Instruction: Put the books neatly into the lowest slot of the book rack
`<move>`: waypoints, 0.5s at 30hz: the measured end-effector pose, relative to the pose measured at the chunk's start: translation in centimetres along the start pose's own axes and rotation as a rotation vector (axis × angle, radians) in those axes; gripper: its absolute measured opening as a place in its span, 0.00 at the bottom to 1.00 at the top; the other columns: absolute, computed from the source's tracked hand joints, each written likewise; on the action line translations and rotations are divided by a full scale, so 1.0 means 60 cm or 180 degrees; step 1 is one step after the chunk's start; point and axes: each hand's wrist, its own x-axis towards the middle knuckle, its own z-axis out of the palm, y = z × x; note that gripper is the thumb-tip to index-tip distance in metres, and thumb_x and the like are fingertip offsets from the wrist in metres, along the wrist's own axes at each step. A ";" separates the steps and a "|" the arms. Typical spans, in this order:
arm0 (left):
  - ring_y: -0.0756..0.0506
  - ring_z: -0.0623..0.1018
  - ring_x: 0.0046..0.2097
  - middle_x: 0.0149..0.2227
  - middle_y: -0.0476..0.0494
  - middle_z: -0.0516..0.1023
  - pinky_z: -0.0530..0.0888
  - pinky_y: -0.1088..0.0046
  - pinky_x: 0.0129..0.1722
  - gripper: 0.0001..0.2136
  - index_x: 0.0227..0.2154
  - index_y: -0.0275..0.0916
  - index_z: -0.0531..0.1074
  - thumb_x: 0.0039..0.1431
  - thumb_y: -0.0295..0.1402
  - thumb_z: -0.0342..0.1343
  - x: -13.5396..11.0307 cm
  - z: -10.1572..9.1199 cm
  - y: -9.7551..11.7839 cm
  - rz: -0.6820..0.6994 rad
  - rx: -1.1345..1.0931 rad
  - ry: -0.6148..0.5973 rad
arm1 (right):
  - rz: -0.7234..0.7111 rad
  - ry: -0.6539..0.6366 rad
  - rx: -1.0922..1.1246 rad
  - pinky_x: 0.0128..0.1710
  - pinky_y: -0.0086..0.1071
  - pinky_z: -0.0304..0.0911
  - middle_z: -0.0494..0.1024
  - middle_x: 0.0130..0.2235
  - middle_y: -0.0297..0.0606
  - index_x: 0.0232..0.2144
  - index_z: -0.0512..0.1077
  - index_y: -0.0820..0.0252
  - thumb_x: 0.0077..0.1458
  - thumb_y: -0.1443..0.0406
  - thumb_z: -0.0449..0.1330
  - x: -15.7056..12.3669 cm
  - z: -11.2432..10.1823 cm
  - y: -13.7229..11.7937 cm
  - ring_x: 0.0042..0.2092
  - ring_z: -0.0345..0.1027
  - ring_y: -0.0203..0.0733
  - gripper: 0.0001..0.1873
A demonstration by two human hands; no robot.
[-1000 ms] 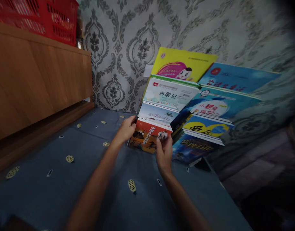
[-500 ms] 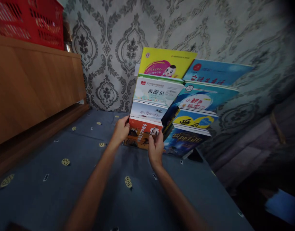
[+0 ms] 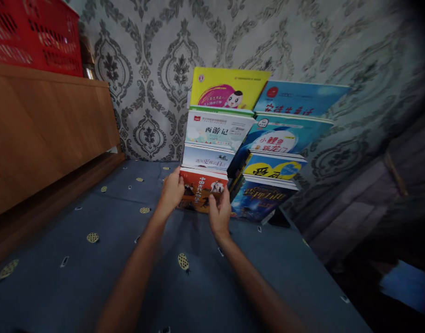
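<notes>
A red-orange book (image 3: 200,187) with Chinese characters on its cover stands at the front of the left column of tiered books. My left hand (image 3: 172,188) grips its left edge, fingers partly hidden behind it. At its right edge is my right hand (image 3: 220,210), thumb on the front of the cover and fingers round the side. Behind rise a pale blue-white book (image 3: 207,158), a white book (image 3: 217,129) and a yellow book (image 3: 226,85). Just right of my right hand leans a dark blue book (image 3: 263,199), the front one of the right column.
Above it in the right column are a yellow-and-blue book (image 3: 273,165), a teal book (image 3: 289,132) and a blue book (image 3: 303,98). Patterned wallpaper (image 3: 178,69) backs them. A wooden cabinet (image 3: 53,129) carrying a red basket (image 3: 35,37) stands left, above the blue-grey cloth (image 3: 122,222).
The view has shifted slightly, so the books and both hands appear a little further left. Both hands stay at the sides of the red-orange book.
</notes>
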 end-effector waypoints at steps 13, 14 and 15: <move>0.39 0.80 0.49 0.47 0.34 0.82 0.73 0.63 0.54 0.20 0.54 0.35 0.73 0.62 0.21 0.45 -0.005 0.006 0.019 -0.0059 0.0370 0.0148 | 0.0178 0.0180 -0.0186 0.61 0.53 0.62 0.72 0.60 0.56 0.65 0.59 0.68 0.58 0.58 0.53 -0.028 0.009 0.028 0.60 0.67 0.55 0.36; 0.39 0.80 0.50 0.47 0.33 0.82 0.73 0.62 0.54 0.20 0.54 0.35 0.73 0.62 0.21 0.45 -0.005 0.006 0.020 -0.0064 0.0365 0.0144 | 0.0173 0.0198 -0.0179 0.61 0.52 0.61 0.72 0.60 0.55 0.65 0.60 0.67 0.58 0.57 0.53 -0.028 0.010 0.028 0.60 0.67 0.55 0.35; 0.38 0.80 0.50 0.48 0.33 0.82 0.73 0.62 0.54 0.21 0.54 0.35 0.73 0.61 0.21 0.45 -0.005 0.006 0.021 -0.0071 0.0356 0.0137 | 0.0169 0.0207 -0.0173 0.61 0.52 0.61 0.73 0.60 0.54 0.65 0.60 0.66 0.59 0.57 0.53 -0.028 0.010 0.027 0.60 0.67 0.54 0.34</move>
